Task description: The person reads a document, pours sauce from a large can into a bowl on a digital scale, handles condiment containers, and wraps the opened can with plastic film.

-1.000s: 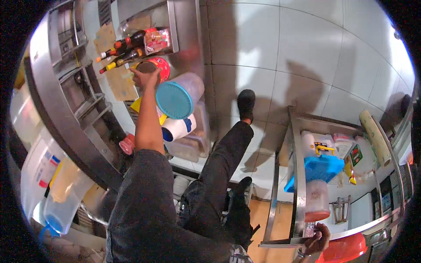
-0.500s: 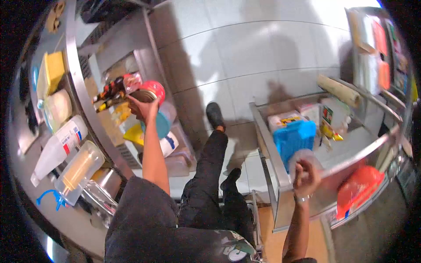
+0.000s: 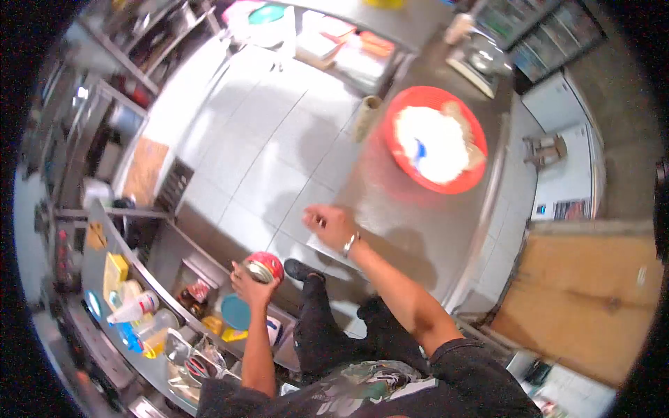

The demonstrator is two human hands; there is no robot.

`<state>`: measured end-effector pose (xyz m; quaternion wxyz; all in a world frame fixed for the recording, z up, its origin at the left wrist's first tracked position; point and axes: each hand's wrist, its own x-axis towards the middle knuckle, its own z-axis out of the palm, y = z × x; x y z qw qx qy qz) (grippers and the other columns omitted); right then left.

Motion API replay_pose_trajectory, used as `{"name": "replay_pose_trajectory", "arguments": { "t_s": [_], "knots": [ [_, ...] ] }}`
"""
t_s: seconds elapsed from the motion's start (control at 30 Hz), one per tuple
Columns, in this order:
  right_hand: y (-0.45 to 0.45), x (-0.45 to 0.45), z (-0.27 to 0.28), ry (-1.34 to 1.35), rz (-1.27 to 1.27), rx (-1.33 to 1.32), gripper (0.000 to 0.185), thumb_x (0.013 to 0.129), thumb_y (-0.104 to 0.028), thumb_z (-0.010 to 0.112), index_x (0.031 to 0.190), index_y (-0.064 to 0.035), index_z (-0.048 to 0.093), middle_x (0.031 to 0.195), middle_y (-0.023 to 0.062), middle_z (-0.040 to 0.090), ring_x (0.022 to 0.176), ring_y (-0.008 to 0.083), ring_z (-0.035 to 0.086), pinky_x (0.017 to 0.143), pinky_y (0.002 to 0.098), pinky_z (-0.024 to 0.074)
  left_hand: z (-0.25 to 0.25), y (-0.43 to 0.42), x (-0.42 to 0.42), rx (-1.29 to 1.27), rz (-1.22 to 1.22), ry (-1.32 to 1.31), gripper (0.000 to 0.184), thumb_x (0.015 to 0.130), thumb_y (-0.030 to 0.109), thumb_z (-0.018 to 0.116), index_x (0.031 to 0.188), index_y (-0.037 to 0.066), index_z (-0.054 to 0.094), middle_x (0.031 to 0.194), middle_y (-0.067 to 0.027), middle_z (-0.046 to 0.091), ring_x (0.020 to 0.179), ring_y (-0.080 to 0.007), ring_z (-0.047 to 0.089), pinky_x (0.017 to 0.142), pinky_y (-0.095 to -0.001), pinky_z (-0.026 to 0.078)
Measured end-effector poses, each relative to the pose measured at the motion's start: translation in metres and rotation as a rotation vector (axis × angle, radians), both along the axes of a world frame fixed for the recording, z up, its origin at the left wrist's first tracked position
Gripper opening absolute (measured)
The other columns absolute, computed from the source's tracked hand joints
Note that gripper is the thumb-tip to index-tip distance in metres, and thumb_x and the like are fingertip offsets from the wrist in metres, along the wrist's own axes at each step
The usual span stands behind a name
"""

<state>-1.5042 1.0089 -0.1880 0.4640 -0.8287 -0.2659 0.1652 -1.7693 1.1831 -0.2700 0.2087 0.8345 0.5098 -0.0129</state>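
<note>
A red tin can (image 3: 273, 259) with a bare metal end facing me is in my left hand (image 3: 249, 287). The fingers wrap its left side above the open drawer. My right hand (image 3: 336, 227) hangs near the left edge of the steel counter (image 3: 390, 233), wrist banded with a bracelet. Its fingers are curled closed, and I cannot make out whether anything lies inside them. On that counter, a large red basin (image 3: 398, 148) contains a bright white heap, overexposed, with a small blue thing (image 3: 420, 150) on it.
In the drawer below my left hand are a teal round lid (image 3: 236, 311) and packets. Bottles and a yellow container (image 3: 115, 270) stand on the worktop at left. A scale (image 3: 472, 70) sits beyond the basin. A wooden board (image 3: 578, 299) lies at right.
My view has swung right and upward, bringing the basin and counter into sight. My right hand has risen from over the open right-hand drawer. The can remains in my left hand.
</note>
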Motion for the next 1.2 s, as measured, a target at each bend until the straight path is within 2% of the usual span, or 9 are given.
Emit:
{"name": "replay_pose_trajectory", "arguments": {
  "t_s": [0.13, 0.2, 0.27, 0.33, 0.5, 0.67, 0.8, 0.9, 1.2],
  "knots": [
    [-0.170, -0.083, 0.050, -0.028, 0.031, 0.122, 0.034, 0.091, -0.039, 0.071, 0.108, -0.0101, 0.072, 0.098, 0.0129, 0.073, 0.077, 0.0300, 0.070, 0.071, 0.0383, 0.0559, 0.094, -0.087, -0.013, 0.030, -0.133, 0.245, 0.150, 0.047, 0.048, 0.095, 0.162, 0.029, 0.001, 0.160, -0.0274, 0.019, 0.148, -0.0473, 0.022, 0.111, -0.0666, 0.031],
    [-0.277, -0.125, 0.091, -0.103, 0.033, -0.004, 0.028, 0.092, -0.030, 0.071, 0.109, -0.0074, 0.072, 0.087, 0.0097, 0.072, 0.075, 0.0250, 0.069, 0.070, 0.0364, 0.0554, 0.141, -0.133, -0.020, 0.042, -0.203, 0.294, 0.151, 0.045, 0.048, 0.095, 0.162, 0.029, 0.000, 0.160, -0.0251, 0.020, 0.147, -0.0458, 0.024, 0.110, -0.0665, 0.032],
    [-0.390, -0.164, 0.102, 0.050, -0.054, -0.095, 0.029, 0.091, -0.028, 0.073, 0.110, -0.0067, 0.071, 0.091, 0.0097, 0.073, 0.078, 0.0239, 0.071, 0.072, 0.0357, 0.0563, 0.161, -0.171, -0.035, 0.080, -0.292, 0.342, 0.152, 0.045, 0.049, 0.095, 0.162, 0.027, 0.001, 0.159, -0.0249, 0.022, 0.147, -0.0444, 0.024, 0.110, -0.0656, 0.032],
    [-0.495, -0.219, 0.091, 0.287, -0.325, -0.006, 0.036, 0.092, -0.037, 0.072, 0.113, -0.0078, 0.071, 0.099, 0.0117, 0.074, 0.089, 0.0275, 0.072, 0.082, 0.0395, 0.0570, 0.201, -0.216, -0.032, 0.050, -0.351, 0.387, 0.153, 0.045, 0.050, 0.096, 0.162, 0.024, 0.001, 0.158, -0.0249, 0.023, 0.146, -0.0434, 0.026, 0.111, -0.0654, 0.032],
    [-0.690, -0.371, 0.070, 0.181, -0.969, -0.348, 0.031, 0.089, -0.028, 0.074, 0.111, -0.0054, 0.070, 0.092, 0.0114, 0.074, 0.082, 0.0248, 0.072, 0.077, 0.0384, 0.0569, 0.234, -0.291, -0.015, -0.026, -0.643, 0.340, 0.156, 0.043, 0.054, 0.096, 0.162, 0.018, 0.003, 0.156, -0.0286, 0.024, 0.144, -0.0478, 0.026, 0.112, -0.0637, 0.030],
    [-0.738, -0.469, 0.045, 0.227, -1.263, -0.484, 0.027, 0.087, -0.025, 0.077, 0.106, -0.0073, 0.069, 0.084, 0.0086, 0.074, 0.069, 0.0235, 0.071, 0.069, 0.0387, 0.0569, 0.262, -0.386, 0.055, 0.003, -0.939, 0.320, 0.153, 0.046, 0.057, 0.095, 0.162, 0.014, 0.005, 0.149, -0.0276, 0.031, 0.138, -0.0471, 0.033, 0.106, -0.0646, 0.033],
    [-0.721, -0.458, 0.056, 0.243, -1.377, -0.531, 0.025, 0.088, -0.025, 0.077, 0.105, -0.0085, 0.069, 0.081, 0.0092, 0.073, 0.065, 0.0228, 0.069, 0.062, 0.0369, 0.0560, 0.275, -0.470, 0.121, 0.034, -1.128, 0.178, 0.151, 0.047, 0.061, 0.093, 0.160, 0.009, 0.009, 0.149, -0.0282, 0.030, 0.137, -0.0478, 0.033, 0.103, -0.0652, 0.036],
    [-0.726, -0.443, 0.054, 0.291, -1.354, -0.463, 0.033, 0.093, -0.029, 0.072, 0.115, -0.0061, 0.065, 0.087, 0.0086, 0.073, 0.072, 0.0211, 0.069, 0.066, 0.0384, 0.0560, 0.273, -0.518, 0.165, 0.058, -1.154, 0.088, 0.151, 0.047, 0.062, 0.093, 0.160, 0.008, 0.010, 0.150, -0.0320, 0.029, 0.139, -0.0491, 0.032, 0.104, -0.0660, 0.036],
    [-0.828, -0.341, 0.028, 0.334, -1.331, -0.516, 0.034, 0.094, -0.036, 0.069, 0.113, -0.0074, 0.066, 0.093, 0.0130, 0.073, 0.078, 0.0304, 0.073, 0.069, 0.0449, 0.0573, 0.258, -0.604, 0.299, 0.068, -1.095, 0.037, 0.151, 0.048, 0.051, 0.095, 0.162, 0.013, 0.004, 0.152, -0.0323, 0.027, 0.138, -0.0487, 0.032, 0.103, -0.0657, 0.037]
  ]
}}
